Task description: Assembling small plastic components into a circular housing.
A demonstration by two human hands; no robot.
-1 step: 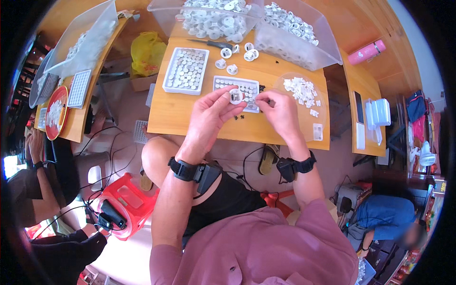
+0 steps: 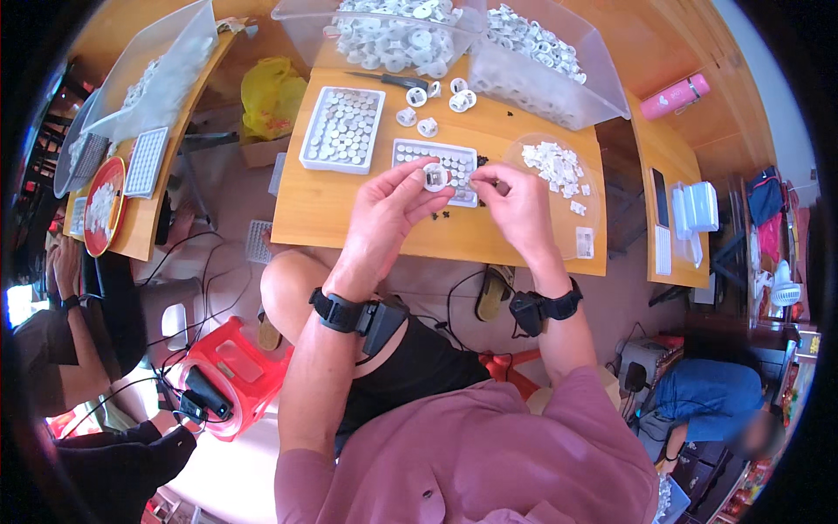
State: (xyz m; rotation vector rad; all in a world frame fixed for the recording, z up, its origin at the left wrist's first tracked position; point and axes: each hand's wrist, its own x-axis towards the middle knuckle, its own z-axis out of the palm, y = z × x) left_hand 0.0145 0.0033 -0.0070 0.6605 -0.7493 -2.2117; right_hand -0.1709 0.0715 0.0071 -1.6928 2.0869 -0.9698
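Over the near part of the wooden table (image 2: 349,218), my left hand (image 2: 388,205) pinches a small round white plastic housing (image 2: 435,178) with a dark rectangular part in its middle. My right hand (image 2: 517,205) is just to the right of it, thumb and forefinger pressed together. Whatever lies between those fingertips is too small to make out. Behind the housing, partly hidden by my hands, is a shallow white tray (image 2: 436,143) of round white discs. Small black pieces (image 2: 483,162) lie beside that tray, with several more near its front edge.
A larger tray (image 2: 334,168) of discs stands left. Several similar housings (image 2: 427,127) and a dark-handled tool (image 2: 388,79) lie behind. Clear bins (image 2: 550,96) of white parts line the back. White pieces (image 2: 554,166) sit on a round clear plate at right. Co-workers are at both sides.
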